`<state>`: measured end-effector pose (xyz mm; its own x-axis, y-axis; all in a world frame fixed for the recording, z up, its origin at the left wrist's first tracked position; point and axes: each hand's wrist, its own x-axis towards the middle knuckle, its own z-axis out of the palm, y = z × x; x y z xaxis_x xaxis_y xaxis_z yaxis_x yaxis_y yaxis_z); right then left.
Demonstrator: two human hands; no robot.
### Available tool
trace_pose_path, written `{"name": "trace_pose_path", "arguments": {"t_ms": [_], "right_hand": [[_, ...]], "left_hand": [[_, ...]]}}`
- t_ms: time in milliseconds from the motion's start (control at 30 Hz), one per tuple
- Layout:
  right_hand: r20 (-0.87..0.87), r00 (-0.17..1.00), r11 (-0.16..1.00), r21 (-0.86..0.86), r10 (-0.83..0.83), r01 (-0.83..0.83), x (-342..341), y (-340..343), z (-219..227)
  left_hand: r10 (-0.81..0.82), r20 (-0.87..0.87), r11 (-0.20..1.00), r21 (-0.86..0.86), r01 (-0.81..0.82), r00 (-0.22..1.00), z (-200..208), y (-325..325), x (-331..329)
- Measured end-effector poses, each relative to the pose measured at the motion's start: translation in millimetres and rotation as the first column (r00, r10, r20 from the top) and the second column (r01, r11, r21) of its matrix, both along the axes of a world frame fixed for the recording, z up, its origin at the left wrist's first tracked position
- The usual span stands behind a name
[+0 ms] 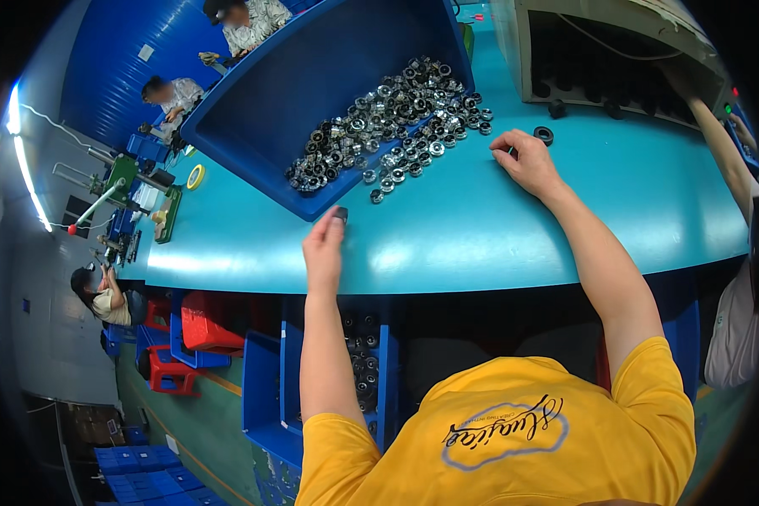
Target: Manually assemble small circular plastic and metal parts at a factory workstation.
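Note:
Near the front lip of the bin, my left hand [322, 255] is closed, pinching a small black round part [340, 214] between thumb and fingers. My right hand [527, 165] hovers over the table farther right, thumb and fingers drawn together; what they hold, if anything, is too small to make out. Just beyond it lies a black ring [544, 135], apart from the fingers. Many shiny silver-and-black round parts [396, 108] are heaped in a tipped blue bin [253, 126]. Some have spilled over its edge onto the turquoise table [447, 228].
At the right, an open-fronted pale box [527, 51] has black round parts inside, and another person's arm [721, 139] reaches in. A tape roll [196, 176] and a green hand press [167, 215] stand left. Below the table edge, a blue crate [388, 379] holds more parts.

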<state>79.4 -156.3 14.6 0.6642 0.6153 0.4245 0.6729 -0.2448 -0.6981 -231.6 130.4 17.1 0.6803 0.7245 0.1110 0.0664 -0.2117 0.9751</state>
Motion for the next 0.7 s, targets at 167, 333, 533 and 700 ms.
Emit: {"name": "trace_pose_path", "arguments": {"t_ms": [167,333,533,700], "right_hand": [[-0.026,1.000,1.000,-0.003,-0.001,0.001,-1,0,0],[-0.044,0.999,1.000,-0.009,0.012,-0.013,-4,1,2],[-0.050,0.998,1.000,0.004,0.028,-0.028,-4,0,2],[-0.219,0.959,0.981,0.109,0.180,-0.159,-25,5,13]], "left_hand": [[-0.001,0.299,0.770,-0.609,0.191,0.954,16,-22,3],[-0.038,0.275,0.731,-0.648,0.214,0.961,19,-37,5],[-0.058,0.217,0.767,-0.615,0.183,0.974,21,-47,8],[-0.164,0.179,0.825,-0.514,0.234,0.970,30,-75,31]]}}
